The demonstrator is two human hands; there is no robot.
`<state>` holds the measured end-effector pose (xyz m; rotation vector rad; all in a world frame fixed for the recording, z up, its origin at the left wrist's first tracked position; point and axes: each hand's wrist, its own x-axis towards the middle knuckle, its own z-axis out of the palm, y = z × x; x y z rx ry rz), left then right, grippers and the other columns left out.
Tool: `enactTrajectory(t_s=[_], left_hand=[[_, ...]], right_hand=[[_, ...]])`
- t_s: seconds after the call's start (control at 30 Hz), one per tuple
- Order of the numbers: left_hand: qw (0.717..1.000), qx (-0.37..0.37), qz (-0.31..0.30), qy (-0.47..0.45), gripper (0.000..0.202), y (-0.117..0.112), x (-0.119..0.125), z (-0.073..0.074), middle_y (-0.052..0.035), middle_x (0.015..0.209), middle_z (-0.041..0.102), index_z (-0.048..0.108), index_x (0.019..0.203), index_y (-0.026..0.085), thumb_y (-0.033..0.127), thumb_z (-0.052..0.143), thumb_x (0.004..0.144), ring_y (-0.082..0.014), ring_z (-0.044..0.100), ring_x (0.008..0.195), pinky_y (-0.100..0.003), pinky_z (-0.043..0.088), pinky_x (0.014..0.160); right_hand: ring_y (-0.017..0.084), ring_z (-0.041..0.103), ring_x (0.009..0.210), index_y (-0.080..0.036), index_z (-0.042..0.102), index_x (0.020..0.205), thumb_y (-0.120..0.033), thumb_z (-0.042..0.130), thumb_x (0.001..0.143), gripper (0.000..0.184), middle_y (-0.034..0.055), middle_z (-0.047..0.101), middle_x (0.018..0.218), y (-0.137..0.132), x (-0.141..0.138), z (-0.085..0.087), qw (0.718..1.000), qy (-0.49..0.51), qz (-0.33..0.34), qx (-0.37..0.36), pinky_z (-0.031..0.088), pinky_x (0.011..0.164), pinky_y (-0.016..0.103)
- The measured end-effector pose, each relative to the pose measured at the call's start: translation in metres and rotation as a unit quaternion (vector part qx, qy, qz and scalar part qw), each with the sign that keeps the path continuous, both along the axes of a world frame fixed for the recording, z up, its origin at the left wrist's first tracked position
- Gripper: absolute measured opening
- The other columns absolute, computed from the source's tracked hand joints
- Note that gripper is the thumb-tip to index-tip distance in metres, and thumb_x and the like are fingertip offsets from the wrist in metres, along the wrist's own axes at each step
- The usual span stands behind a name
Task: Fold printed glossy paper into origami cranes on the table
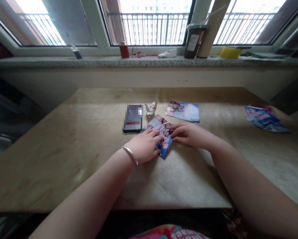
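A blue printed paper sheet (165, 151) with red-and-white lettering and pictured figures lies tilted on the table, partly covered by both hands. My left hand (146, 144), with a silver bangle at the wrist, rests flat over its left part, fingers stretched out. At the sheet's right edge, my right hand (186, 132) has its fingertips and thumb closed on the paper. Just left of the sheet lies a dark phone (133, 119), its screen partly pixelated. A crumpled colourful wrapper (151, 109) sits behind the sheet. Another light-blue printed sheet (185, 111) lies behind my right hand.
Several blue-and-red printed papers or packets (264, 119) lie in a loose pile at the table's (64, 159) right. On the stone windowsill (99, 62) stand a red container (124, 50), a dark labelled container (193, 41) and a yellow object (231, 52).
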<state>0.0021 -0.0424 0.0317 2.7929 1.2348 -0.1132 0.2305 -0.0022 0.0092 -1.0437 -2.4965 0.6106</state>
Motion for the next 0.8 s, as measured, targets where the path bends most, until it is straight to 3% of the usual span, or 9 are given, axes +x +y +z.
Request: enactTrajectory(t_s=[0.17, 0.37, 0.57, 0.8], left_hand=[[0.998, 0.051, -0.009, -0.038, 0.048, 0.002, -0.006, -0.016, -0.0086, 0.142, 0.042, 0.046, 0.133, 0.022, 0.04, 0.05, 0.089, -0.0284, 0.035, 0.131, -0.041, 0.03, 0.109], [0.997, 0.06, -0.026, -0.048, 0.048, 0.005, -0.007, -0.018, -0.0091, 0.139, 0.044, 0.046, 0.134, 0.024, 0.04, 0.049, 0.089, -0.0293, 0.037, 0.129, -0.042, 0.03, 0.109], [0.997, 0.055, -0.011, -0.058, 0.045, 0.005, -0.006, -0.025, -0.0075, 0.143, 0.04, 0.046, 0.134, 0.031, 0.044, 0.044, 0.091, -0.0293, 0.034, 0.132, -0.044, 0.027, 0.11], [0.997, 0.02, 0.01, -0.073, 0.047, 0.005, 0.0, -0.027, -0.0068, 0.146, 0.036, 0.044, 0.135, 0.03, 0.044, 0.045, 0.09, -0.029, 0.028, 0.136, -0.044, 0.023, 0.112]], right_hand=[[0.019, 0.061, 0.105, -0.022, 0.071, 0.09, -0.024, 0.059, 0.082, 0.015, 0.0068, 0.068, 0.11, 0.005, 0.005, -0.009, 0.999, 0.031, 0.007, 0.029, 0.047, 0.095, 0.035], [0.019, 0.062, 0.099, -0.021, 0.07, 0.088, -0.027, 0.055, 0.085, 0.016, 0.0061, 0.069, 0.103, 0.003, 0.001, -0.008, 0.998, 0.02, -0.011, 0.062, 0.048, 0.09, 0.034], [0.018, 0.062, 0.097, -0.021, 0.068, 0.077, -0.028, 0.056, 0.084, 0.015, 0.0064, 0.068, 0.102, 0.0, -0.008, -0.013, 0.994, 0.046, -0.085, 0.06, 0.048, 0.089, 0.034], [0.023, 0.056, 0.11, -0.019, 0.067, 0.076, -0.03, 0.064, 0.078, 0.011, 0.0115, 0.058, 0.118, 0.002, -0.002, -0.018, 0.975, 0.064, -0.203, 0.062, 0.041, 0.1, 0.04]])
